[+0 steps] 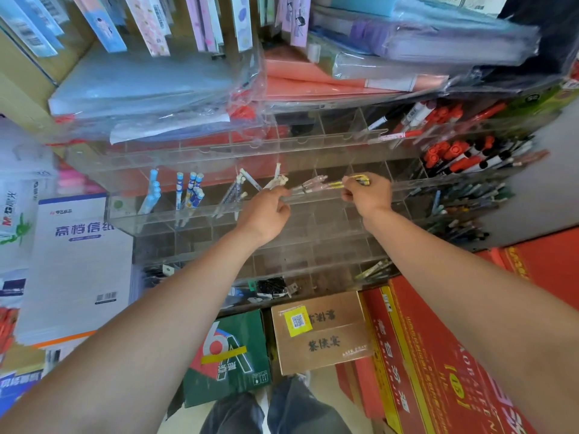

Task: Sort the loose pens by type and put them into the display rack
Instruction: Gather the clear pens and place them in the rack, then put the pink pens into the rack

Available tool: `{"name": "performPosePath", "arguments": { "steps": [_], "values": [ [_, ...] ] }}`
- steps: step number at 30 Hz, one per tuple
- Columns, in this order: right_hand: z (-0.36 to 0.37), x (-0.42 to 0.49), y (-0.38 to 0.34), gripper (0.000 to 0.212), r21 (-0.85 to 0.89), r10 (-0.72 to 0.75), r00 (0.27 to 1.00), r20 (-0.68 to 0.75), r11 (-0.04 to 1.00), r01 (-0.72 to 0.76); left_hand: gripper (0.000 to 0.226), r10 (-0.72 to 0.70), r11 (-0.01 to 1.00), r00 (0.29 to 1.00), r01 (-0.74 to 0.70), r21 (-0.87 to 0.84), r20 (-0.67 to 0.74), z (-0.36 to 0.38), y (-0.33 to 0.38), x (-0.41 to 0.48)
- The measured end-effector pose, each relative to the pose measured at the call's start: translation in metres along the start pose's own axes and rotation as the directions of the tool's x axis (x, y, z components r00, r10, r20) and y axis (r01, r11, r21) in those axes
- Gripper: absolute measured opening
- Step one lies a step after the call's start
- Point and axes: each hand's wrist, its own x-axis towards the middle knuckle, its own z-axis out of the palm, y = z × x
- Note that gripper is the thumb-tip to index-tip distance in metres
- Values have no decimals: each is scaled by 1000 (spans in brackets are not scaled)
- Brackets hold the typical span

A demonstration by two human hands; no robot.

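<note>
Floor boxes: one green box (228, 349) marked "6A"; one brown carton (326, 343) with a yellow QR sticker; red cartons (438, 355) with gold lettering to the right.
Paper: one white pack (78, 261) at left, printed "高档信纸".
Hands: two, both bare-armed, raised to the rack's middle tier.
Left hand (266, 211): fingers curled, thumb and forefinger pinching the pink pens (310, 184); their number cannot be told.
Right hand (368, 192): fingers closed around one yellow-and-black pen (360, 180), just above the tier's front edge.
Display rack (200, 211): one, clear acrylic, stepped rows of small compartments.
Stock, left: blue-and-white pens (189, 192) standing across two compartments, white pens (241, 186) beside them.
Stock, right: red-capped markers (454, 155) crowded in the upper compartments.
On top: plastic-wrapped folders (150, 86), blue and coral, stacked.
</note>
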Motion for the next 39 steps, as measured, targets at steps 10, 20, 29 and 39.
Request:
{"name": "performPosePath", "arguments": {
  "steps": [10, 20, 29, 39],
  "values": [
    [-2, -8, 5, 60, 64, 20, 998, -59, 998, -16, 37, -34, 999, 999, 34, -14, 7, 4, -1, -9],
    [47, -93, 26, 7, -17, -3, 994, 113, 1000, 5, 22, -31, 992, 999, 27, -120, -31, -17, -27, -65],
    [191, -251, 52, 20, -137, -20, 828, 560, 984, 116, 22, -221, 964, 960, 187, -191, -173, -94, -179, -189],
    [389, -442, 129, 18, -302, 104, 663, 742, 934, 191, 33, -486, 863, 870, 465, -199, -77, -166, -411, -376]
  ]
}}
